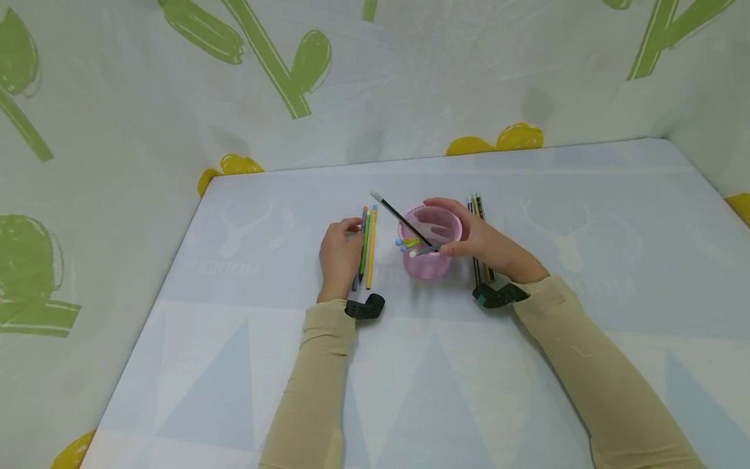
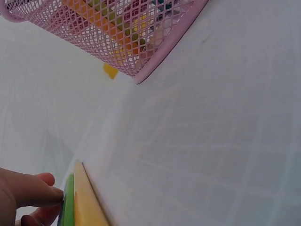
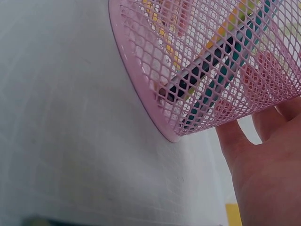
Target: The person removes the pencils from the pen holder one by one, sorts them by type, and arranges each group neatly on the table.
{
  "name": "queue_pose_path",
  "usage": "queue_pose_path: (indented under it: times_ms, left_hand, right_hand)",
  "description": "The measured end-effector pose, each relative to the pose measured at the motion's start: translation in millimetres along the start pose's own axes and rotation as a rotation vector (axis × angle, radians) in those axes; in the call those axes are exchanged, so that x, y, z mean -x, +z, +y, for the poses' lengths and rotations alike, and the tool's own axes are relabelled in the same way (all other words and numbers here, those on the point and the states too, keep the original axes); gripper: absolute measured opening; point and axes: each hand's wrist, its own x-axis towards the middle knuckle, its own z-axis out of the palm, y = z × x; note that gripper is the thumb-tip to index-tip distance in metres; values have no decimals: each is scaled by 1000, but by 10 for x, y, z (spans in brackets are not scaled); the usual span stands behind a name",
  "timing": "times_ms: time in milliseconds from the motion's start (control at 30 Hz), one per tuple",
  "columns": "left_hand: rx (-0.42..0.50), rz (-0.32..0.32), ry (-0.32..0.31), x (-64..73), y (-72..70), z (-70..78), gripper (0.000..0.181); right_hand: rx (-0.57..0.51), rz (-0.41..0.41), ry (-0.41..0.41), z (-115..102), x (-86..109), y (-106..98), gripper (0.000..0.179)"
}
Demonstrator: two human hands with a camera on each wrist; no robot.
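Observation:
My right hand point(image 1: 480, 241) grips a pink mesh pen cup point(image 1: 428, 266), its thumb at the near rim and its fingers round the far side. A long black-striped pencil point(image 1: 401, 218) leans out of the cup to the left, with several coloured ends beside it. Through the mesh in the right wrist view, striped pencils point(image 3: 197, 70) cross the cup. Left of the cup, my left hand point(image 1: 342, 254) has curled fingertips at the outer edge of a row of coloured pencils, seemingly pinching the outermost bluish one. A green pencil point(image 2: 69, 202) and a yellow pencil point(image 2: 87, 200) lie beside those fingertips.
Several dark striped pencils point(image 1: 480, 241) lie right of the cup, partly under my right hand and wrist. The pale patterned table point(image 1: 433, 391) meets an upright cloth point(image 1: 398, 104) with green plant prints along its back edge. Black wrist cameras point(image 1: 366, 307) sit on both wrists.

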Motion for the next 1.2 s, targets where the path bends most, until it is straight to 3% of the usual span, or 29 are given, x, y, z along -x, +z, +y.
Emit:
queue_pose_path:
  times_ms: [233,433,633,767,1000,1200]
  left_hand:
    - [-19,2,33,2,8,-18,25]
    - [29,1,23,8,-11,-16,24]
    - [230,-2,4,14,-35,6,20]
    - [380,-72,15,21,-39,23,21]
    - [539,-162,67,43,-19,86,43]
    - [652,-253,96,142,-62,264,46]
  right_hand:
    - [-3,-3,-13,4,-8,3,68]
    - [-16,-14,-27,28,-7,-12,68]
    - [-32,-33,-56,161,-32,-65,68]
    - [-18,-33,-63,257,-58,-94,68]
    - [-21,-29,-44,46,-4,-20,68]
    - [2,-14,-24,25,6,-16,68]
